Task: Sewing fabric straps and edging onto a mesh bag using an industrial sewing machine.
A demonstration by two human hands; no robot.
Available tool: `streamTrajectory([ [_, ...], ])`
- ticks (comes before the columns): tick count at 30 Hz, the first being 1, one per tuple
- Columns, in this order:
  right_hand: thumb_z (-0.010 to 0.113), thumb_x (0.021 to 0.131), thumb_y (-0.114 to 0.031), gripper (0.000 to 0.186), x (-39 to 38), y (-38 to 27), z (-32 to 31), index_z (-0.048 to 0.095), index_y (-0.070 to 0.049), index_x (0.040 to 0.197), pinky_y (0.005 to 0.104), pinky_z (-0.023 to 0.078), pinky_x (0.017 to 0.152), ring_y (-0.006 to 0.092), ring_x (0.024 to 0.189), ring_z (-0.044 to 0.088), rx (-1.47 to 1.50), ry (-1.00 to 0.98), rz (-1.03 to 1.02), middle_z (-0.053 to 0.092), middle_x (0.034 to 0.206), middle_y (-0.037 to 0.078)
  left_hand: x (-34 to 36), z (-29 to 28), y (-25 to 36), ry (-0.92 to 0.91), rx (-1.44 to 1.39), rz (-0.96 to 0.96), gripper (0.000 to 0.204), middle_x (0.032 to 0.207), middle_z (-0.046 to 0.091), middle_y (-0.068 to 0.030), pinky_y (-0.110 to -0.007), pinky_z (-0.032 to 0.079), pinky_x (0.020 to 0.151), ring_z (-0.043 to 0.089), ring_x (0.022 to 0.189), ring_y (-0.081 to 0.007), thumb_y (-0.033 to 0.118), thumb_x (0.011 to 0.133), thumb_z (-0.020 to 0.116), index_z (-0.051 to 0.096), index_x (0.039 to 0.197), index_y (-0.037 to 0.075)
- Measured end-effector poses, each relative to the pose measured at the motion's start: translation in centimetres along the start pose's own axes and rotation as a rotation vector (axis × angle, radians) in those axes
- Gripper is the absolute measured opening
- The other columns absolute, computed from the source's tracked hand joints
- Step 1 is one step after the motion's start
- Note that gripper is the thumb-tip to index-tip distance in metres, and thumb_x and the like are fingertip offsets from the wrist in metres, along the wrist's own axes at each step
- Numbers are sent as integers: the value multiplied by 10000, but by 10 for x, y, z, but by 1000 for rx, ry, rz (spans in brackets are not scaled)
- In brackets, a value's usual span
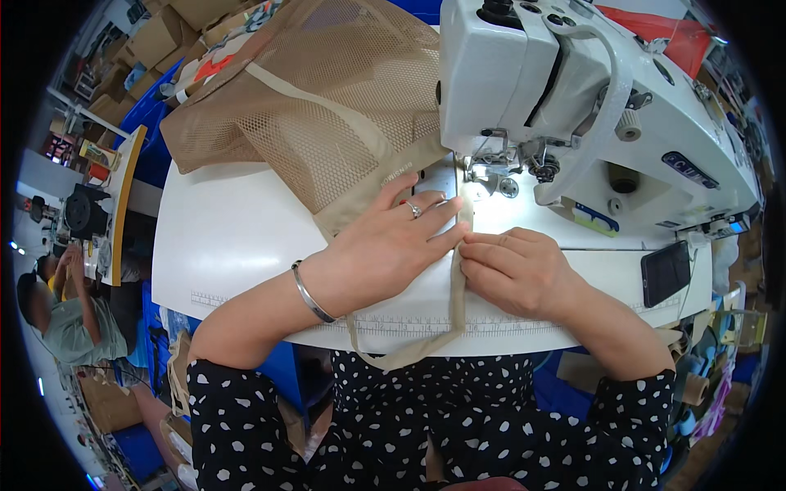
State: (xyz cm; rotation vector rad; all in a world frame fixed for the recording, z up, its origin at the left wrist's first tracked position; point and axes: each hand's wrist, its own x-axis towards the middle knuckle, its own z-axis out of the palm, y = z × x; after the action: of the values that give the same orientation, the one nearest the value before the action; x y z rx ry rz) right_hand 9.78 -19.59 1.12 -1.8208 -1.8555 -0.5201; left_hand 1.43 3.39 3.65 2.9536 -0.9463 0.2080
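A white sewing machine [491, 65] stands over the worktable, its presser foot [479, 170] near the middle. Left of it lies a beige mesh bag [270, 131] with fabric bands. A long beige strap [457, 303] runs down from below the foot and loops over the table's front edge. My left hand [385, 250], with a ring and bracelet, lies with fingers stretched and apart, its fingertips touching the bag's band and the strap just before the foot. My right hand [516, 270] pinches the strap right beside the left fingertips.
A black phone [665, 274] lies at the table's right, past the machine. A ruler scale runs along the front edge of the white table [213, 237]. Another person [74, 319] sits at a machine on the far left. Cardboard boxes [147, 37] are piled at upper left.
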Motion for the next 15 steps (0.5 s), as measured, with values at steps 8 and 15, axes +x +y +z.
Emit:
streamTrajectory([
  [8, 679, 728, -98, 168, -1, 0, 0, 645, -24, 874, 312, 571, 699, 220, 949, 719, -4, 12, -13, 699, 1005, 102, -1, 1, 1, -2, -13, -5, 444, 1421, 559, -93, -525, 270, 1190, 529, 1319, -261, 129, 938, 493, 590, 1371, 122],
  [15, 685, 717, -101, 183, 0, 0, 1, 644, -19, 876, 313, 569, 715, 218, 927, 716, 8, 17, -4, 696, 992, 101, 0, 0, 2, -14, -12, -19, 448, 1441, 547, -96, -526, 262, 1196, 523, 1326, -254, 147, 938, 496, 588, 1375, 118],
])
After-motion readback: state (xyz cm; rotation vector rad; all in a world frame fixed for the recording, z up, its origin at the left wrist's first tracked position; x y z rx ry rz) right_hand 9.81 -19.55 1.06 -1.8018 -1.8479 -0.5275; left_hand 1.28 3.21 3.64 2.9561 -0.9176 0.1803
